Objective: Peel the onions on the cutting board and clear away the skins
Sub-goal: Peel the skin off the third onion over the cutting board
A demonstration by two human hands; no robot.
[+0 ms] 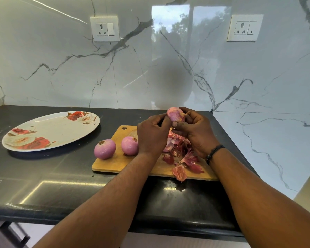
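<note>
Black polished stone forms the countertop (43, 185), its front edge nearest the camera, with a dark drawer handle (13, 233) cut off at the lower left corner. Both bare forearms reach in from the bottom edge; the right wrist wears a dark band (213, 153).

Below the fingers lies a wooden cutting board (115, 163). A heap of red-purple onion skins (183, 158) sits on it under the right hand, and one flake (179, 173) hangs over the board's near edge. The hands and wrists hide part of the heap, along with something pale and rounded in it that I cannot identify. Left of the fingers, two peeled onions rest on the board: one (104, 149) at its left edge, the other (130, 145) touching the left wrist in this view.

The left hand (153, 135) and right hand (195, 130) are raised above the board and together hold a third onion (175, 114). The right thumb (178, 124) presses its near side while the right fingers curl behind it, mostly hidden. The left fingertips pinch at its left flank; whether they grip loose skin cannot be told.

Further left stands a rose-patterned oval plate (50, 130). Beyond the fingers rises a marble-look wall (61, 68) with two sockets, one left (105, 29) and one right (245, 27).
</note>
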